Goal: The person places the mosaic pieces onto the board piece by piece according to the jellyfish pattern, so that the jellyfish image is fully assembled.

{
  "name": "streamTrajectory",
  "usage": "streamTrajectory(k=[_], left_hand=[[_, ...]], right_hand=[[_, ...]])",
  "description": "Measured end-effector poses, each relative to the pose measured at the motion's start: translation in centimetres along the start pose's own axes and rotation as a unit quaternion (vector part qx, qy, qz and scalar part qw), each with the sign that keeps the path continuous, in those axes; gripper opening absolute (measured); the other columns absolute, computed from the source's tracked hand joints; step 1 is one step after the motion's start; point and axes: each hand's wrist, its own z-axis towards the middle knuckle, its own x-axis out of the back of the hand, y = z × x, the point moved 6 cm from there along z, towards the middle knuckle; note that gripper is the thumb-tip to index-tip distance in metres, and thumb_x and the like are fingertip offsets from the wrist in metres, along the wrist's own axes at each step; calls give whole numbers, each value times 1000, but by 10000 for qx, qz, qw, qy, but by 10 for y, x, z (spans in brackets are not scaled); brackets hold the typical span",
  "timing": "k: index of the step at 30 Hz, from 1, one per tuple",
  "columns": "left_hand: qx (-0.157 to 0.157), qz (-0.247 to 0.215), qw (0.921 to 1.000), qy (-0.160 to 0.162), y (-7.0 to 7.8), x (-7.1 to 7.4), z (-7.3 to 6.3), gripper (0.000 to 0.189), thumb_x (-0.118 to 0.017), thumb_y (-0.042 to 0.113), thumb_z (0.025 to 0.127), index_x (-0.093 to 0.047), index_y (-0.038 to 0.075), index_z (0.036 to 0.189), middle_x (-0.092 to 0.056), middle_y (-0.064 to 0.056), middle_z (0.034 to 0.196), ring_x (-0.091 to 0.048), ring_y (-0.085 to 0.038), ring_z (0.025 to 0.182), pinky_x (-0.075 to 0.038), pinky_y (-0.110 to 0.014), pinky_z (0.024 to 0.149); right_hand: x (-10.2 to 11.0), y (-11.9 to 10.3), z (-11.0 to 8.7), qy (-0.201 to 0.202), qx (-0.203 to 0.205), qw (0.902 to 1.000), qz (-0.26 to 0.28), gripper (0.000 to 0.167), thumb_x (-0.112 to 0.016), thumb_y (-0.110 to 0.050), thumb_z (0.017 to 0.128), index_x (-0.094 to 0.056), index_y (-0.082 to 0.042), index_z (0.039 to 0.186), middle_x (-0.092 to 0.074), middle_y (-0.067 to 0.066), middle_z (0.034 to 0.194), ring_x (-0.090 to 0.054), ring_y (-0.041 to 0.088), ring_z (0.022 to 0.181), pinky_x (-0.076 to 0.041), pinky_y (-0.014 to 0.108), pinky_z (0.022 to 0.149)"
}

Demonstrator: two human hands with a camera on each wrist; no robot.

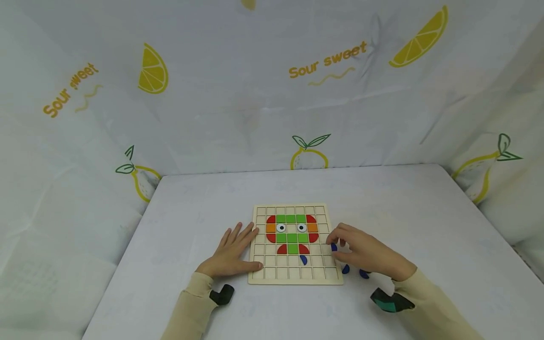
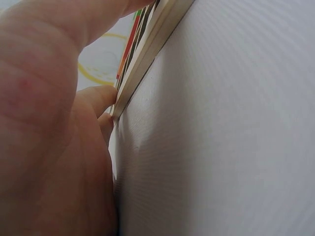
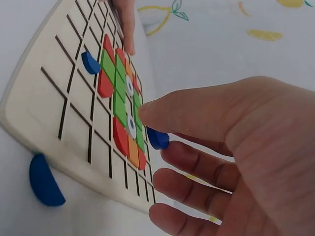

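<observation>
A square wooden grid board lies on the table, bearing a figure of green tiles, red rounded tiles, orange tiles and two round eye tiles. Below the figure, one blue petal-shaped tile lies on the grid. My left hand rests spread against the board's left edge, its fingertips and thumb touching it. Just off the right edge, my right hand pinches another blue petal-shaped tile between thumb and forefinger; the other fingers are bent.
Two loose blue tiles sit on the table right of the board: one near its corner, another blue tile partly under my right hand. A lemon-printed white cloth hangs behind the white table. Dark wrist devices are on both sleeves.
</observation>
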Motion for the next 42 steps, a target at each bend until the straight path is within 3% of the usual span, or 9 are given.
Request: streamTrajectory(k=[10, 16, 25, 32, 42], left_hand=[[-10, 29, 10000, -32, 2, 3, 0, 98, -68, 61, 85, -22, 24, 163, -9, 6, 173, 8, -24, 161, 8, -52, 129], [21, 26, 10000, -7, 3, 3, 0, 97, -69, 59, 85, -23, 24, 163, -10, 6, 173, 8, -24, 161, 9, -52, 129], [70, 19, 9999, -72, 4, 4, -1, 97, -68, 60, 86, -22, 24, 163, -9, 6, 173, 8, -24, 161, 8, -52, 129], [5, -103, 9999, 34, 5, 3, -2, 98, -69, 59, 84, -23, 23, 163, -10, 4, 173, 6, -24, 161, 9, -50, 129], [30, -111, 9999, -30, 5, 4, -2, 97, -69, 58, 85, -24, 22, 163, -10, 4, 173, 7, -25, 161, 9, -52, 129]], right_hand=[[-16, -20, 19, -247, 109, 9996, 10, 19, -75, -17, 91, -69, -17, 109, -60, -8, 110, -58, 15, 100, -58, 29, 85], [-31, -25, 22, -553, 132, 9979, 324, 18, -75, -18, 92, -68, -19, 109, -60, -9, 108, -55, 14, 99, -55, 25, 82], [-52, -37, 20, -809, 646, 9941, 338, 20, -73, -9, 91, -68, -20, 107, -58, -10, 100, -51, 10, 90, -45, 19, 74], [-62, -39, 20, -981, 314, 9944, 251, 20, -74, -11, 90, -68, -24, 105, -58, -15, 103, -51, 7, 97, -52, 22, 85], [-62, -40, 16, -819, 396, 9957, -157, 21, -76, -13, 89, -69, -25, 106, -57, -14, 108, -50, 6, 103, -56, 26, 91]])
